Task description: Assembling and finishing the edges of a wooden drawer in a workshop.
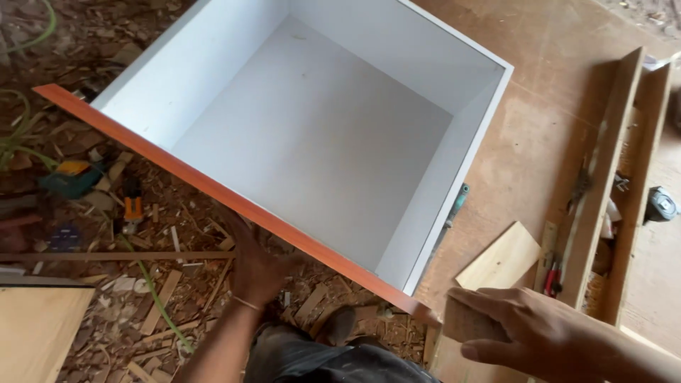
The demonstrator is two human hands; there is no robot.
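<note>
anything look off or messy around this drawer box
The white drawer box looks intact, but it overhangs the workbench edge, its reddish front panel propped by the left hand. The floor below is littered with wood offcuts and tools. The right hand holds a small wood block.

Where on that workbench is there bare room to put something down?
Bare brown board lies on the workbench, between the white drawer box and the long wooden tool tray. The drawer's own white bottom is bare too. It is crowded inside the tray and on the scrap-strewn floor by the left hand. The right hand holds a wood block.
</note>
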